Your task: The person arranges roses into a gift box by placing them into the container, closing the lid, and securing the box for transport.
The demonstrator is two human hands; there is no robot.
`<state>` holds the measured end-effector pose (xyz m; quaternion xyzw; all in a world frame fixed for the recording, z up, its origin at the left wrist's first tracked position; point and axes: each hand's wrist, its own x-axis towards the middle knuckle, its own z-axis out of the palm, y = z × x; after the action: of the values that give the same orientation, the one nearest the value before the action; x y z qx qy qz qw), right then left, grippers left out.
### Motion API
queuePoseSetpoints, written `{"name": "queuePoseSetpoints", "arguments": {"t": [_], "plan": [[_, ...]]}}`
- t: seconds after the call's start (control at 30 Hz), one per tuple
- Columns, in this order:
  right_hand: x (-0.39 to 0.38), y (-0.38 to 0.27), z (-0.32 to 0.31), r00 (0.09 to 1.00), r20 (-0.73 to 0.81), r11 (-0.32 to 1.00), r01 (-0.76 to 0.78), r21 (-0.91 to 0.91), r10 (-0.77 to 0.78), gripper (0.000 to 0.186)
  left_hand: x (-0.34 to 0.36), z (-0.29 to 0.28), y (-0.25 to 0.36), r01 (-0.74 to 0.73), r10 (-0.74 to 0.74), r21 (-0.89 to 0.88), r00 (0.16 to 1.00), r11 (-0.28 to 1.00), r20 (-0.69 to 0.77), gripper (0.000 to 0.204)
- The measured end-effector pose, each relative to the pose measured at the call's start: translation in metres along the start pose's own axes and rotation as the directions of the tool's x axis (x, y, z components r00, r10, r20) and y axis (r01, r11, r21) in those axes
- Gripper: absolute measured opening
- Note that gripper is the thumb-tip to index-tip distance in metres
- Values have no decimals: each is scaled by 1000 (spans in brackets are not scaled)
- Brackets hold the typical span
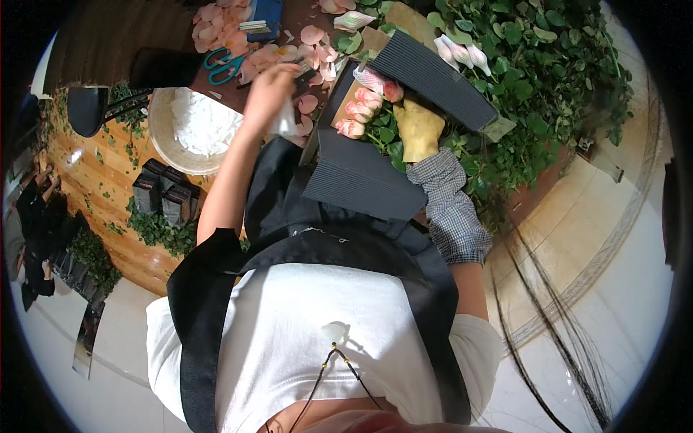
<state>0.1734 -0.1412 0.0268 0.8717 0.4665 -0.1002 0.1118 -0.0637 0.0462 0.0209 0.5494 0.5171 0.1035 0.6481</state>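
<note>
My bare left hand (271,94) is over the table with its fingers curled. A white, thin piece (284,119) hangs just below it, and a dark object lies by its fingertips; what the fingers hold is hard to make out. My right hand (419,131) wears a yellow glove and a checked sleeve cover. It is closed around the stems of pink roses (359,112), inside a dark grey ribbed box (364,177); its fingertips are partly hidden. One rose head at the top has a white net sleeve (371,79). A raised box flap (433,79) stands beyond the glove.
Teal-handled scissors (225,66) and loose pink petals (216,29) lie on the table near a blue box (263,18). Netted roses (462,54) rest by heaped green foliage (548,65) at right. A basket of white pieces (206,123) and several black boxes (164,191) stand at left.
</note>
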Motion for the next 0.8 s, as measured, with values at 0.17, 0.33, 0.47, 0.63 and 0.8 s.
{"name": "queuePoseSetpoints", "arguments": {"t": [0.17,0.33,0.47,0.63,0.8], "plan": [[-13,13,-14,992,-115,963,74,259,-45,32,16,57,20,-50,-27,168,903,985,429,35],[-15,16,-20,994,-98,962,74,262,-50,23,44,78,14,-29,37,-23,858,999,513,36],[-21,18,-14,988,-151,943,83,323,-35,23,39,97,10,-256,136,387,940,886,312,53],[-24,24,-18,981,-166,944,143,298,-96,24,31,103,18,1,14,-41,925,999,380,44],[-17,17,-15,999,-36,990,16,137,-11,30,25,103,16,108,-35,-217,948,970,316,24]]}}
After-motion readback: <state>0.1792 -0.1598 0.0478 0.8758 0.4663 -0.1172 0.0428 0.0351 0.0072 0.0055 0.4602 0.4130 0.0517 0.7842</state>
